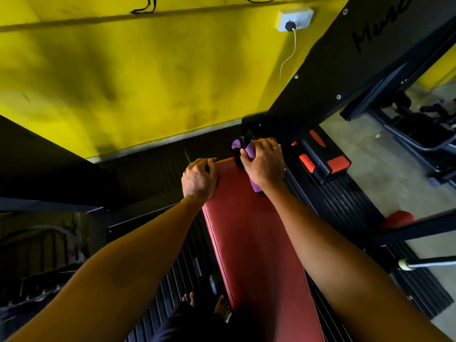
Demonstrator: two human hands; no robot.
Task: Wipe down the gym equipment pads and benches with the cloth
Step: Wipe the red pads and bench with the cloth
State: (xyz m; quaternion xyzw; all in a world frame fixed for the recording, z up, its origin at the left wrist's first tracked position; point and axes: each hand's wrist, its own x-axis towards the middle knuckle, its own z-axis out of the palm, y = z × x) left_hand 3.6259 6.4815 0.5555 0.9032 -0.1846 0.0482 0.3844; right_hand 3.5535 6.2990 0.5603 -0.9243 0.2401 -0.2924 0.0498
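Fingers [257, 146] of right hand [266, 165] clamp cloth [250, 153]; left hand [198, 179] fingers [208, 162] seemingly grip bench [246, 233].

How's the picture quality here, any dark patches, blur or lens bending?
Head view: the wide-angle lens bends the yellow wall edges; the left side sinks into deep shadow; the red bench carries a faint sheen; the right hand and purple cloth look slightly soft but readable.

The long padded vinyl bench [251, 243] is dark red. The crumpled soft cloth [251, 152] is purple. The far painted wall [148, 70] is yellow with dark smudges.
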